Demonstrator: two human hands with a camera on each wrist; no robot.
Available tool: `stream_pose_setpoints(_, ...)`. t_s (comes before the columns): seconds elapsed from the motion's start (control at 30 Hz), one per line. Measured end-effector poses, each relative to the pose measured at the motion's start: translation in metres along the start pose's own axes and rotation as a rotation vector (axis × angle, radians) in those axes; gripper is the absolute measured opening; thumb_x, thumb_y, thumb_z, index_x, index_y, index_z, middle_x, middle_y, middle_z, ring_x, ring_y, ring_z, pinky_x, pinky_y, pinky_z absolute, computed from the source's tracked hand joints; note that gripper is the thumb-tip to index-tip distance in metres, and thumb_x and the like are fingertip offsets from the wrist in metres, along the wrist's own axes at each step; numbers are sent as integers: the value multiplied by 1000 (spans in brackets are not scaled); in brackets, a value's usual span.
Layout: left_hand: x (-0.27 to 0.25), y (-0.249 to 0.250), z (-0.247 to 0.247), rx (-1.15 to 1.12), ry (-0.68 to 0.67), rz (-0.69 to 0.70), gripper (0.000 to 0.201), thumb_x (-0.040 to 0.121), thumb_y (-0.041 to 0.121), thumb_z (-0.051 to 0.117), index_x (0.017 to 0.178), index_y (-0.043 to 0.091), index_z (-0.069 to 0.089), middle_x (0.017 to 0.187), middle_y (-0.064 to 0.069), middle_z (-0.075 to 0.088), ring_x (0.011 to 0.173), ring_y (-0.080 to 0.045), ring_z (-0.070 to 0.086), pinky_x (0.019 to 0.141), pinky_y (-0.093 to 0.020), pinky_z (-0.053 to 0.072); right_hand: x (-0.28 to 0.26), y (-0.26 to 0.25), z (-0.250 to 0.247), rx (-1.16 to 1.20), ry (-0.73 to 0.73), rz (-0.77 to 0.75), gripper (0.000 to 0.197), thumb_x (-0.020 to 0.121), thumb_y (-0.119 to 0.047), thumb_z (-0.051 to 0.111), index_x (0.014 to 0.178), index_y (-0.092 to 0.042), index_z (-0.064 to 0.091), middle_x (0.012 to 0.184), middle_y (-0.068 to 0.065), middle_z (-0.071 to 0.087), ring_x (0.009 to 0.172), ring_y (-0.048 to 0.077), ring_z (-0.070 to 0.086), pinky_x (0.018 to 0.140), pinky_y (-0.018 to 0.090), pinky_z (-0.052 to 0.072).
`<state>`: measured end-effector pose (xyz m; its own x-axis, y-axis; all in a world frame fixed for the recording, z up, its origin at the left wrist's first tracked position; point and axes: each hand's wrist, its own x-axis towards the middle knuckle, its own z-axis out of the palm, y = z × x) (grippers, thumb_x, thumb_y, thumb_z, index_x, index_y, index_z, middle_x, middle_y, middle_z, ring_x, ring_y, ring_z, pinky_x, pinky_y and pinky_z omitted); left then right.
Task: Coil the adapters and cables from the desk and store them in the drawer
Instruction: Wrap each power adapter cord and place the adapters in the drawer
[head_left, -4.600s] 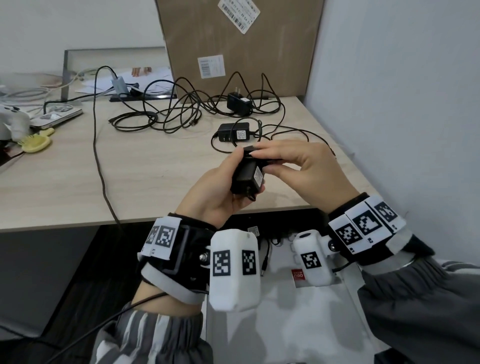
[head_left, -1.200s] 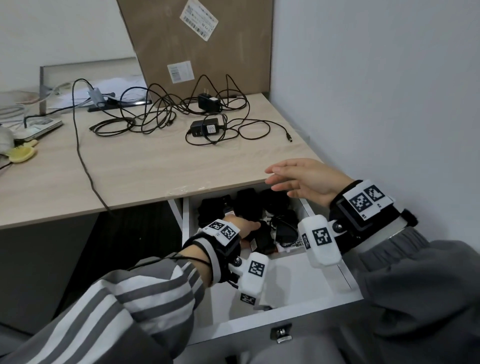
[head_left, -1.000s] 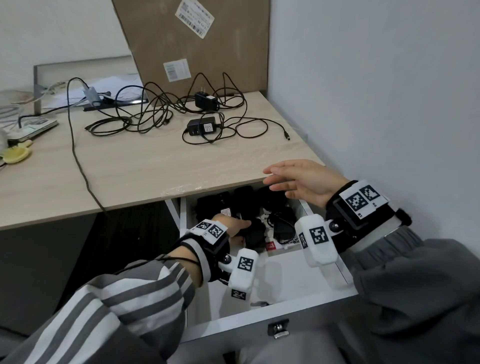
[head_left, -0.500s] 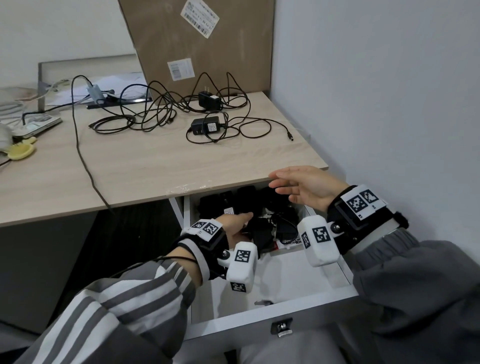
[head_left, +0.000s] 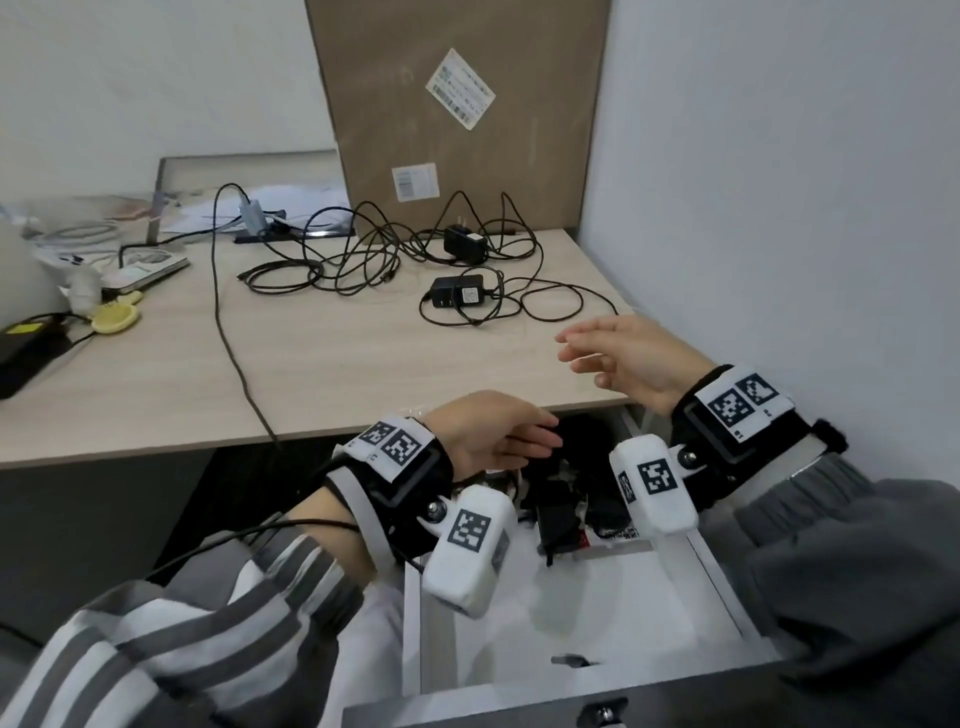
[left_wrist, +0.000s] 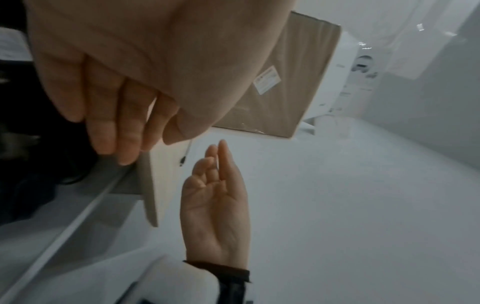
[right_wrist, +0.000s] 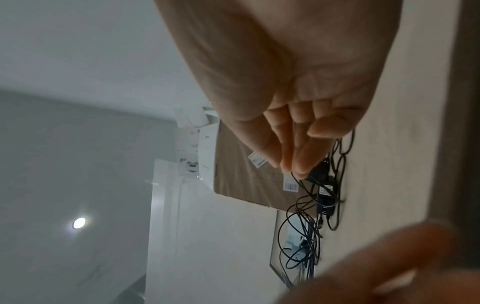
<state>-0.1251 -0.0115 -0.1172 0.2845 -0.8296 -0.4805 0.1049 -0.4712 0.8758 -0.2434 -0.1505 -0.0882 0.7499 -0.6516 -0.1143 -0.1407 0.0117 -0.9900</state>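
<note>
Both hands empty, fingers loose: left hand over open white drawer w/ black adapters, right hand above light wood desk.

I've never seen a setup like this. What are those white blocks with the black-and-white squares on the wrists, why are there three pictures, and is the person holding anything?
No machine here: a person works with two bare hands. Each wrist wears a strap with patterned markers and a white block, seemingly the wrist camera's housing. The big picture comes from a camera on the head, looking down. The other two come from the wrists, looking along the fingers, so they appear tilted.

On the desk lie tangled black cables and two black adapters: the nearer adapter and the farther adapter. A cardboard box leans against the wall. Below, the open white drawer already holds dark adapters at its back.

The left hand is over the drawer, the right hand above the desk edge. Both have relaxed fingers and hold nothing.
</note>
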Motion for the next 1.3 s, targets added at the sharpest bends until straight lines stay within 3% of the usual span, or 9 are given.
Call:
stream_pose_setpoints(0.17, 6, 39, -42, -33, 256, 259, 17, 93, 5, 50, 93, 12, 66, 78, 1, 69, 69, -8, 62, 64, -18, 44, 44, -27, 19, -185, 88, -27, 7, 87, -13, 65, 93, -16, 64, 81, 1, 65, 58, 8, 47, 46, 17, 31)
stream_pose_setpoints(0.33, 55, 71, -98, 19, 557, 239, 19, 90, 0, 52, 83, 16, 60, 81, -4, 62, 69, -10, 58, 59, -18, 43, 110, -47, 28, -567, 106, 69, 25, 84, -33, 69, 82, -13, 55, 68, 6, 47, 53, 15, 35, 46, 26, 26)
stream_pose_setpoints(0.43, 94, 92, -125, 132, 649, 184, 24, 86, -3, 55, 102, 13, 63, 94, -8, 60, 86, -19, 57, 76, -28, 50, 146, -46, 31, -772, -31, 183, 44, 82, -54, 63, 72, -12, 58, 66, 6, 53, 53, 19, 42, 49, 26, 31)
stream_pose_setpoints(0.53, 124, 107, -140, 328, 644, 124, 49, 82, -5, 59, 128, 14, 57, 122, -9, 59, 116, -25, 53, 102, -35, 45, 164, -39, 31, -816, -84, 194, 35, 89, -39, 61, 66, -12, 56, 59, 3, 51, 50, 17, 41, 46, 24, 31)
stream_pose_setpoints(0.67, 149, 121, -142, 634, 534, 154, 57, 88, -7, 46, 141, 15, 47, 144, -6, 47, 132, -23, 43, 103, -26, 35, 167, -29, 12, -565, 65, 89, 22, 91, -17, 56, 79, -1, 66, 62, 6, 51, 44, 13, 37, 33, 16, 24)
stream_pose_setpoints(0.77, 156, 128, -136, 835, 373, 118, 49, 87, 1, 48, 131, 17, 58, 134, -2, 58, 126, -20, 50, 107, -28, 38, 158, -27, -7, -390, 139, 81, 21, 88, -15, 58, 68, -9, 61, 59, 3, 52, 45, 10, 37, 37, 17, 22)
stream_pose_setpoints(0.9, 152, 132, -123, 943, 201, -17, 31, 74, 26, 62, 104, 23, 68, 105, -3, 68, 107, -26, 61, 95, -37, 49, 141, -23, -20, -338, 165, 40, 17, 85, -15, 63, 69, -14, 65, 57, -2, 55, 45, 8, 41, 43, 20, 26)
stream_pose_setpoints(1.13, 135, 116, -102, 1016, 352, 71, 49, 77, 40, 77, 113, 9, 64, 98, -2, 64, 88, -19, 57, 73, -26, 43, 113, -22, -7, -248, 266, -56, 18, 91, -20, 59, 86, -11, 73, 61, -3, 61, 49, 7, 48, 45, 19, 32)
stream_pose_setpoints(1.3, 92, 105, -116, 877, 548, 188, 43, 79, 29, 77, 112, 9, 59, 108, -9, 65, 91, -22, 56, 78, -31, 46, 89, -25, -10, -248, 316, 8, 18, 90, -16, 52, 75, -15, 61, 59, -4, 45, 48, 7, 37, 42, 17, 28)
